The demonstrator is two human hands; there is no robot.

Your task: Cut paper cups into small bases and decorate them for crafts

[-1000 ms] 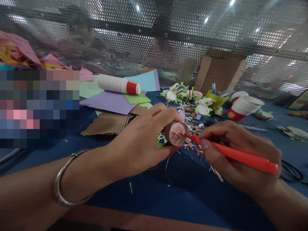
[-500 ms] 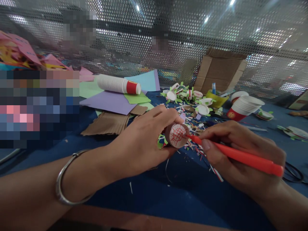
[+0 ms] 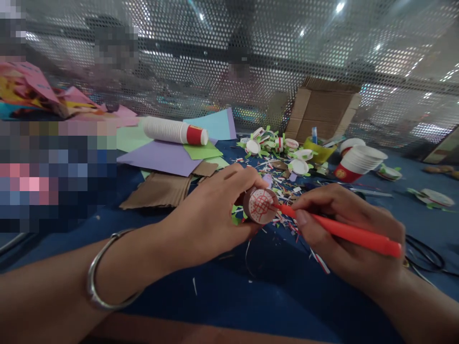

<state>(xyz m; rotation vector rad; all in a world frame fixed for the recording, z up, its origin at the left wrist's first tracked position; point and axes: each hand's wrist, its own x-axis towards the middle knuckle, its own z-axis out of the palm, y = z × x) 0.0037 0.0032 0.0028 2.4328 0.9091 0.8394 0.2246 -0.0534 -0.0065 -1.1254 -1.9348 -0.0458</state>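
Observation:
My left hand (image 3: 211, 210) grips a cut-down paper cup (image 3: 258, 215) by its sides, thumb below and fingers above. The round white bottom faces me and carries a red net of lines with small dots around it. Green paper shows just below my fingers, partly hidden by them. In my right hand (image 3: 344, 229) is a red felt-tip pen (image 3: 355, 232), pinched near its tip. That tip lies against the right part of the cup's bottom.
Paper scraps (image 3: 283, 191) litter the blue table behind the cup. Farther back lie several paper-cup turtles (image 3: 299, 167), a yellow holder (image 3: 321, 152) and stacked cups (image 3: 358, 165). Leftward are a lying cup stack (image 3: 165, 130), purple paper (image 3: 161, 157) and cardboard (image 3: 158, 190). A black cable (image 3: 426, 255) curls rightward.
My right hand and the pen have shifted a little to the left, the tip staying at the cup. More red dots show near the left edge of the cup's bottom. The view has tilted slightly.

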